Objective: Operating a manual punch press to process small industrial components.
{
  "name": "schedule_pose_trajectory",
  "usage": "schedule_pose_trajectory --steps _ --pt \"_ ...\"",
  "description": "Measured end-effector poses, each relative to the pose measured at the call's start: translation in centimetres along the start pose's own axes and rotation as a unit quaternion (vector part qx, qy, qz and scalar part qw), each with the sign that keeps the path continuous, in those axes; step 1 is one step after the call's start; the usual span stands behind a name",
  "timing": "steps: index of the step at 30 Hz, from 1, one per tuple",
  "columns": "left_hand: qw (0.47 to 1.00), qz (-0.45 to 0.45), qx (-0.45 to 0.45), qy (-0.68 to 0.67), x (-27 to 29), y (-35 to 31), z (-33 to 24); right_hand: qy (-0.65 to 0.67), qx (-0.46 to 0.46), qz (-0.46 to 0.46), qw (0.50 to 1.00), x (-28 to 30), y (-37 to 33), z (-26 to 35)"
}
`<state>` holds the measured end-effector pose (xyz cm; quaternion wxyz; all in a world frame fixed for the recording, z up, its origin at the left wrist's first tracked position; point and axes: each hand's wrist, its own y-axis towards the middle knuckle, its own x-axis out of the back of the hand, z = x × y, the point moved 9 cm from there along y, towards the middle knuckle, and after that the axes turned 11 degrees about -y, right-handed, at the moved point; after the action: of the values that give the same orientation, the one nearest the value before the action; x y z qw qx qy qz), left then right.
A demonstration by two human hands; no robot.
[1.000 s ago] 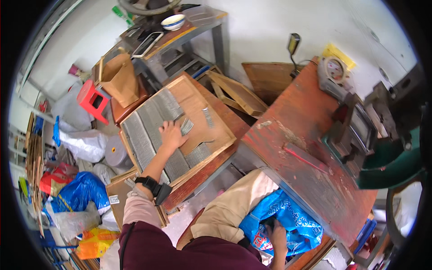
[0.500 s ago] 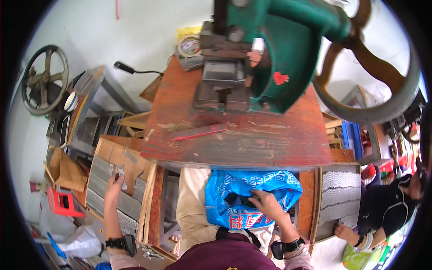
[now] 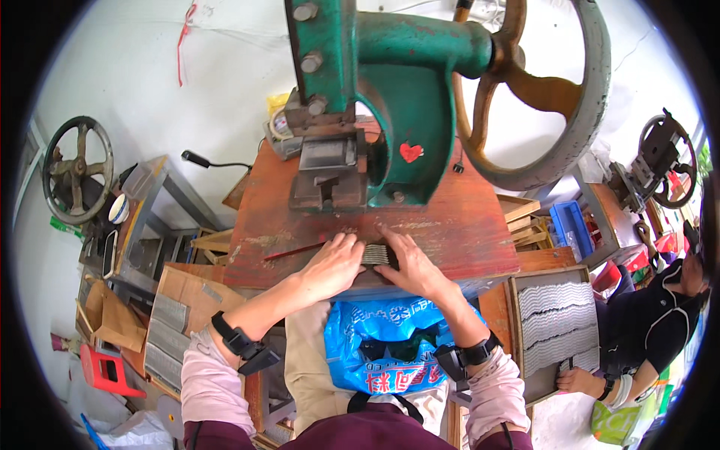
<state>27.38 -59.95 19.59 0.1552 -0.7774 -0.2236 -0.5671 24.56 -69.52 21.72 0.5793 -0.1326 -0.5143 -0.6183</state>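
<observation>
On the near part of the red wooden table, my left hand and my right hand press from either side on a small stack of thin grey metal strips. The fingers of both hands are bent against its ends, and part of the stack is covered by them. Left of the stack lies a narrow red bar, partly behind my left hand. Beyond my hands stands a green hand press with a dark steel die block at its base.
A blue plastic bag lies on my lap. Wooden trays of grey strips stand at left and right. At the far right, a co-worker's hand touches the right tray. The press's large handwheel overhangs the table's right side.
My left hand has come from the left tray to the tabletop. My right hand has left the blue bag, and both now hold the stack of strips. The view has shifted.
</observation>
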Motion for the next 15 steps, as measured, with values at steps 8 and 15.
schedule_pose_trajectory --steps 8,15 --pt "0.974 -0.164 0.0 -0.154 0.4 -3.6 1.6 0.036 -0.032 0.048 0.998 -0.6 -0.4 -0.5" --pt "0.852 -0.427 -0.063 -0.297 9.1 -5.6 5.9 0.058 -0.058 -0.055 0.995 3.0 7.4 2.3"
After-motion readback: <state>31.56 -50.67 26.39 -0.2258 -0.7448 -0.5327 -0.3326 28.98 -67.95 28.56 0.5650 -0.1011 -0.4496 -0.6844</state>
